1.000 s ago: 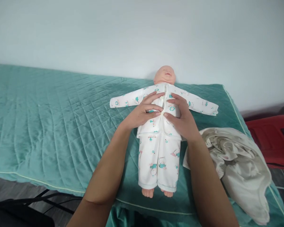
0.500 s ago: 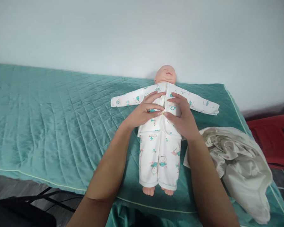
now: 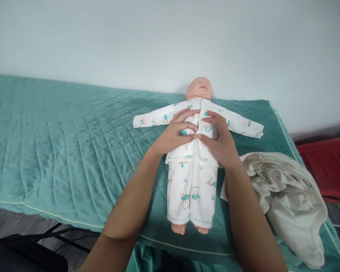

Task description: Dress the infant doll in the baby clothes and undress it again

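A baby doll (image 3: 200,88) lies on its back, its head toward the wall and bare feet toward me. It wears a white printed jacket (image 3: 178,151) with both sleeves spread wide, and matching trousers (image 3: 191,192). My left hand (image 3: 177,132) pinches the jacket's front opening at belly height from the left. From the other side, my right hand (image 3: 219,138) grips the same spot, thumb tips nearly meeting. The fingers hide most of what is pinched there. Higher up the front, a pale button (image 3: 196,115) shows between my hands.
A green quilted cover (image 3: 73,151) spreads over the bed against the white wall (image 3: 130,41). To the right lies a crumpled cream cloth (image 3: 294,204). Beyond the bed's right edge stands a red plastic object (image 3: 325,162). A black object (image 3: 22,253) is at lower left.
My thumbs have drawn slightly closer together at the jacket's front edge. The doll and cloth lie as before; the view has shifted very slightly.
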### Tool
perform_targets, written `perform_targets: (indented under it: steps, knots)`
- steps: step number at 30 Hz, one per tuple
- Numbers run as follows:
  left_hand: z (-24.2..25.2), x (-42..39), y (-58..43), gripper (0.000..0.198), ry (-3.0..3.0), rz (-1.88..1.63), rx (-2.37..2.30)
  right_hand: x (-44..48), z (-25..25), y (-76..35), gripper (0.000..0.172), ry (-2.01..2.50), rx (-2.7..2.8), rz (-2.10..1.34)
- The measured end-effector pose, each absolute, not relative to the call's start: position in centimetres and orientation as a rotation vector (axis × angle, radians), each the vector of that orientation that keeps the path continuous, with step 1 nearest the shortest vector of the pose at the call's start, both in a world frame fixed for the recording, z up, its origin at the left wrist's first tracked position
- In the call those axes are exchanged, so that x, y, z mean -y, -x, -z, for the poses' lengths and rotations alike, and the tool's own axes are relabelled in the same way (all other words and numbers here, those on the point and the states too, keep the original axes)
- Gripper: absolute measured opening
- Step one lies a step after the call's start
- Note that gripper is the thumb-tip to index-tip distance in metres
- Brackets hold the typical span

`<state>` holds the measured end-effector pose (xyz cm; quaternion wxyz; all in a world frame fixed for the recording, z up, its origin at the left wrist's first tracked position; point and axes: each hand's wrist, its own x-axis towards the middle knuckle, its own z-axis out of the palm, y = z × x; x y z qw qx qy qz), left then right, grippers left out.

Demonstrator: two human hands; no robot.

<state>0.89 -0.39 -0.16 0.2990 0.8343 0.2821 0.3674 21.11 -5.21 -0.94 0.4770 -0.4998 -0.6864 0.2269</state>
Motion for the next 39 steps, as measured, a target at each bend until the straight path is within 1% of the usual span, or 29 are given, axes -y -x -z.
perform_targets:
  steps: [3, 8, 13, 18, 28, 30, 33, 36, 39]
  knots:
    - [0.1, 0.8, -1.5, 0.003, -2.239, -1.055, -0.814, 5.2, 1.0, -21.2, 0.041, 1.203, 1.685, -0.558]
    - [0.1, 1.3, -2.3, 0.009, -2.270, -1.119, -0.879, 5.3, 0.9, -21.4, 0.043, 1.169, 1.726, -0.554]
    - [0.2, 1.3, -2.2, 0.006, -2.326, -1.087, -0.869, 5.6, 0.7, -21.3, 0.032, 1.153, 1.782, -0.523]
    - [0.2, 0.7, -1.2, 0.016, -2.318, -0.979, -0.728, 5.7, 0.7, -21.0, 0.021, 1.167, 1.739, -0.525]
    - [-0.1, 0.7, -1.1, 0.023, -2.197, -1.021, -0.728, 5.7, 0.7, -20.8, 0.009, 1.154, 1.712, -0.477]
    - [0.0, 0.7, -1.1, 0.024, -2.166, -1.035, -0.721, 5.7, 0.7, -20.9, 0.009, 1.137, 1.697, -0.486]
    - [0.4, 0.5, -0.9, 0.026, -2.037, -1.090, -0.733, 5.5, 0.9, -20.8, 0.013, 1.116, 1.597, -0.540]
    - [0.9, 0.1, -0.7, 0.029, -1.822, -1.216, -0.785, 5.1, 1.4, -20.6, 0.019, 1.071, 1.386, -0.589]
    - [1.2, 0.0, -0.7, 0.031, -1.729, -1.288, -0.811, 4.5, 1.8, -20.9, 0.021, 1.082, 1.114, -0.560]
